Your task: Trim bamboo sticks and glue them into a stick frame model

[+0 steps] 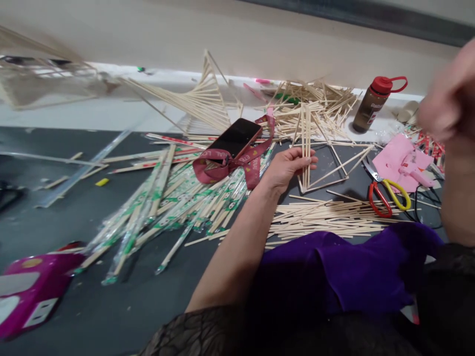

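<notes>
My left hand (287,170) is closed around the upright sticks at the near end of a wooden stick frame (334,181), made of thin chopstick-like pieces joined at the corners. The frame rests low over the dark table. My right hand (451,99) is raised at the right edge, smeared by motion, so its fingers cannot be read. Below the frame lies a spread of loose wooden sticks (322,217). Scissors (389,195) with one red and one yellow handle lie just right of the frame. Beside them a pink glue gun (415,170) sits on pink paper (389,153).
Wrapped chopsticks (193,198) cover the table's middle, with a phone (235,136) and pink ribbon (254,160) on top. Behind stand a twisted stick model (200,99), a stick heap (315,99) and a red-capped bottle (373,106). A magenta case (40,282) lies front left.
</notes>
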`<action>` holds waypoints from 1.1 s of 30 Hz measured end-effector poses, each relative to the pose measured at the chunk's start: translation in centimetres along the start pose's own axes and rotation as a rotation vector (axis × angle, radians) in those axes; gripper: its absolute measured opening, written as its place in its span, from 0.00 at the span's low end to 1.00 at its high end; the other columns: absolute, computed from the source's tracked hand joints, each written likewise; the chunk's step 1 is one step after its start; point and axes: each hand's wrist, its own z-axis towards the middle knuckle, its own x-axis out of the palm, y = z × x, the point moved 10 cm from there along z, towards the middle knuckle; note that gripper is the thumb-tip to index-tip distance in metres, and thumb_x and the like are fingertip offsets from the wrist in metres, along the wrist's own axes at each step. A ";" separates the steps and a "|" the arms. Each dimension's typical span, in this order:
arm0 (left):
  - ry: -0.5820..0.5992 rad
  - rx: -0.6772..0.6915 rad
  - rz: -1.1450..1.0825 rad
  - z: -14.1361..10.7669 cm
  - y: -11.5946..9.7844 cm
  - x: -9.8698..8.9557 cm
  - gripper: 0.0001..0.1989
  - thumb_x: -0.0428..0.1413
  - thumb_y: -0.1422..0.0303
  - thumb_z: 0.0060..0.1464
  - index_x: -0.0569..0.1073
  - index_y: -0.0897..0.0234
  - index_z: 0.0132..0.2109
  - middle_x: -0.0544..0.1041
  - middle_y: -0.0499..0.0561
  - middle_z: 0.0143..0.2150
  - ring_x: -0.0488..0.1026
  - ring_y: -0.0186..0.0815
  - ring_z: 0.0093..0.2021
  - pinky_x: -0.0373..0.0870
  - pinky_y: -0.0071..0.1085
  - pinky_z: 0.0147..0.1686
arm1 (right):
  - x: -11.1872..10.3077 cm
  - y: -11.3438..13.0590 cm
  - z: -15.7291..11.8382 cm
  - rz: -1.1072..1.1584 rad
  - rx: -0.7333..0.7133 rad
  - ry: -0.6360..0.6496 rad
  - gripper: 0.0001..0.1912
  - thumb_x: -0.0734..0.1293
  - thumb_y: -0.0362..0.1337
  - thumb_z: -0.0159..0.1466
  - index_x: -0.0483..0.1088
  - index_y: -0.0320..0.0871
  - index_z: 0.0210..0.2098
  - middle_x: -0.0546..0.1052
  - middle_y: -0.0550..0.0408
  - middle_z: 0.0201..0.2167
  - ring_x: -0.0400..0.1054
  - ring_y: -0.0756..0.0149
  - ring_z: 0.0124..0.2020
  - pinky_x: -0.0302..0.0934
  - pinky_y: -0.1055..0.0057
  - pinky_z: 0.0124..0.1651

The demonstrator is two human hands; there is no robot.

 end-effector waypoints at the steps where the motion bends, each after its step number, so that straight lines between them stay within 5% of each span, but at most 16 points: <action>1: 0.009 0.009 -0.012 -0.1 -0.2 0.2 0.16 0.70 0.66 0.36 0.80 0.63 0.36 0.83 0.49 0.32 0.79 0.32 0.29 0.71 0.27 0.31 | 1.5 0.7 -1.0 -0.043 -0.140 -0.034 0.12 0.69 0.50 0.59 0.71 0.51 0.25 0.70 0.66 0.17 0.61 0.76 0.16 0.50 0.78 0.17; 4: 0.033 0.023 -0.060 -0.4 -0.6 1.0 0.16 0.70 0.67 0.36 0.80 0.63 0.36 0.83 0.48 0.32 0.79 0.31 0.29 0.71 0.24 0.30 | 10.6 -3.7 -3.8 -0.367 -0.102 0.468 0.12 0.66 0.43 0.64 0.73 0.44 0.27 0.73 0.60 0.21 0.64 0.74 0.21 0.55 0.75 0.23; 5: 0.033 0.026 -0.079 -0.5 -0.7 1.2 0.15 0.70 0.68 0.36 0.80 0.63 0.36 0.83 0.48 0.32 0.79 0.30 0.29 0.71 0.24 0.30 | 11.9 -5.4 -4.4 -0.462 -0.092 0.530 0.13 0.64 0.42 0.66 0.73 0.42 0.29 0.74 0.59 0.23 0.65 0.73 0.23 0.56 0.74 0.26; 9: 0.001 0.055 -0.164 -0.5 -1.0 1.6 0.14 0.70 0.71 0.38 0.80 0.63 0.36 0.83 0.47 0.32 0.79 0.30 0.29 0.72 0.23 0.29 | 12.7 -11.5 -3.9 -1.016 -0.030 0.445 0.15 0.58 0.36 0.69 0.76 0.40 0.39 0.79 0.50 0.38 0.72 0.65 0.36 0.56 0.70 0.36; 12: -0.033 0.081 -0.215 -0.7 -1.3 1.7 0.13 0.68 0.74 0.41 0.79 0.64 0.37 0.82 0.46 0.32 0.79 0.29 0.29 0.73 0.22 0.30 | 12.7 -13.7 -3.4 -1.200 0.057 0.366 0.16 0.57 0.36 0.70 0.74 0.39 0.47 0.77 0.43 0.45 0.73 0.58 0.42 0.56 0.69 0.36; 16: -0.041 0.110 -0.243 -1.1 -2.0 1.9 0.13 0.67 0.76 0.42 0.78 0.63 0.39 0.82 0.46 0.33 0.79 0.28 0.29 0.73 0.21 0.29 | 13.5 -14.6 -3.6 -1.149 0.069 0.378 0.16 0.59 0.36 0.68 0.75 0.37 0.47 0.77 0.39 0.46 0.74 0.56 0.41 0.57 0.68 0.35; 22: -0.019 0.153 -0.263 -1.9 -2.7 2.8 0.16 0.68 0.75 0.41 0.77 0.62 0.40 0.83 0.46 0.34 0.80 0.30 0.32 0.74 0.23 0.32 | 13.9 -13.8 -4.2 -0.841 -0.029 0.466 0.09 0.66 0.38 0.63 0.79 0.45 0.37 0.81 0.54 0.39 0.74 0.64 0.39 0.59 0.72 0.38; 28: -0.046 0.185 -0.262 -2.2 -1.7 4.1 0.21 0.70 0.72 0.37 0.75 0.62 0.41 0.82 0.45 0.36 0.80 0.31 0.35 0.74 0.24 0.35 | 11.9 -13.1 -2.5 -0.547 -0.034 0.112 0.15 0.60 0.41 0.67 0.74 0.41 0.44 0.80 0.52 0.38 0.73 0.67 0.35 0.64 0.70 0.39; 33: -0.063 0.194 -0.250 -2.2 -0.3 5.2 0.23 0.71 0.68 0.36 0.74 0.61 0.41 0.82 0.46 0.37 0.80 0.32 0.37 0.74 0.27 0.39 | 10.0 -14.0 -2.2 -0.281 0.001 -0.157 0.14 0.66 0.47 0.61 0.73 0.42 0.38 0.77 0.56 0.30 0.67 0.69 0.27 0.61 0.70 0.32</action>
